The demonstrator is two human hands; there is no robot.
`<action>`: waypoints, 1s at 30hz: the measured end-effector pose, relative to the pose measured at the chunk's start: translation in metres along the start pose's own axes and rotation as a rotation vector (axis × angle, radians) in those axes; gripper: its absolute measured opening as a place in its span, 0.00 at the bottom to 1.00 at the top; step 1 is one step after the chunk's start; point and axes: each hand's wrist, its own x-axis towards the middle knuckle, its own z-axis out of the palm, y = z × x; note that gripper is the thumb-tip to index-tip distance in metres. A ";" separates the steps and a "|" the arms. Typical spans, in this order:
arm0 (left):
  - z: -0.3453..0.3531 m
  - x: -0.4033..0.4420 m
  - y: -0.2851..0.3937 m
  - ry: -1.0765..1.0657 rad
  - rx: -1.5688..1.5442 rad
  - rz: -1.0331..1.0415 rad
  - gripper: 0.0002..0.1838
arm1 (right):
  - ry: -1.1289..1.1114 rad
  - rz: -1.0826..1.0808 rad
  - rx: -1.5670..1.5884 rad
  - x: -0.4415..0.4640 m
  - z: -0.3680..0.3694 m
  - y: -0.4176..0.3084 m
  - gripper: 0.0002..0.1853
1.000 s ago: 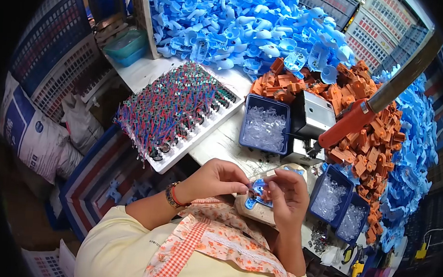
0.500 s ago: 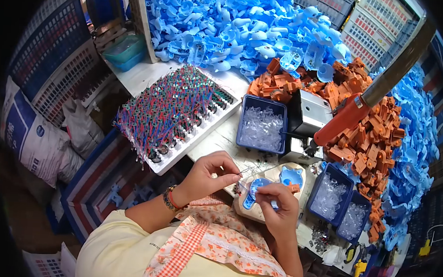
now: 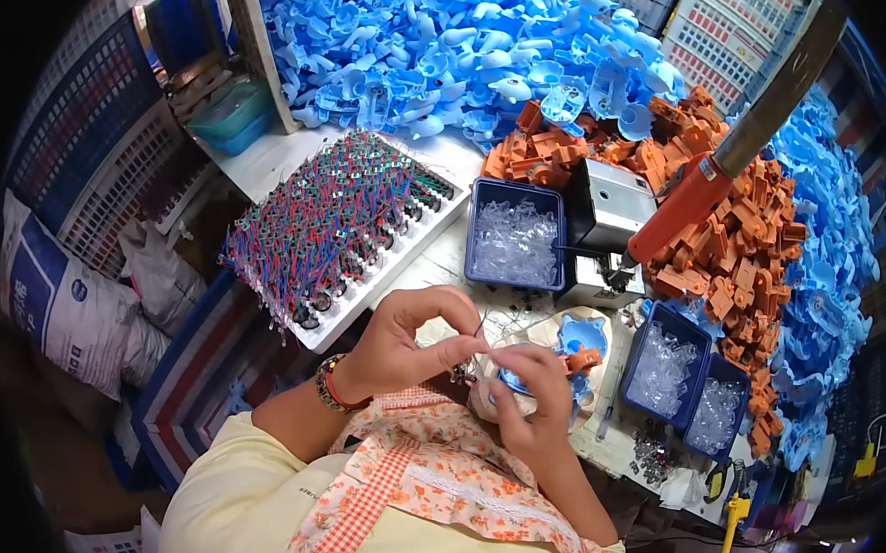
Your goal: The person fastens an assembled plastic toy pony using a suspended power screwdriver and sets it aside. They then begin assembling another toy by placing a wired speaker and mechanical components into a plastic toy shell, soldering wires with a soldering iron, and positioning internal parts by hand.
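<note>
Right hand [image 3: 535, 394] has left the blue shell it touched 0.5 s ago and come up to the left hand [image 3: 408, 341]; fingertips nearly meet. Left: thumb and forefinger pinched on a thin wire [image 3: 481, 323]. Right: thumb and forefinger slightly parted; cannot tell whether they hold anything. Below: pale block [image 3: 538, 332] at the desk's [image 3: 433, 274] near edge, bearing blue shells [image 3: 582, 332], partly hidden by the right hand, and an orange part [image 3: 584, 360]. Beyond: 3 dark-blue bins [image 3: 508, 281] of clear pieces [image 3: 515, 235], 1 past the block, 2 toward the right edge. White tray [image 3: 393, 274] of wired boards [image 3: 341, 216] at the left edge. Orange heap [image 3: 729, 261], right side; blue heap [image 3: 454, 57], far edge.
</note>
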 end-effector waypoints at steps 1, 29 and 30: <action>0.001 -0.002 -0.001 0.027 -0.075 -0.075 0.02 | -0.005 0.070 0.061 -0.004 -0.004 0.002 0.20; 0.008 -0.014 -0.007 -0.014 -0.557 -0.559 0.03 | -0.331 0.302 0.187 -0.023 -0.025 -0.012 0.29; 0.009 -0.013 -0.007 -0.066 -0.501 -0.581 0.04 | -0.290 0.300 0.170 -0.021 -0.031 -0.013 0.27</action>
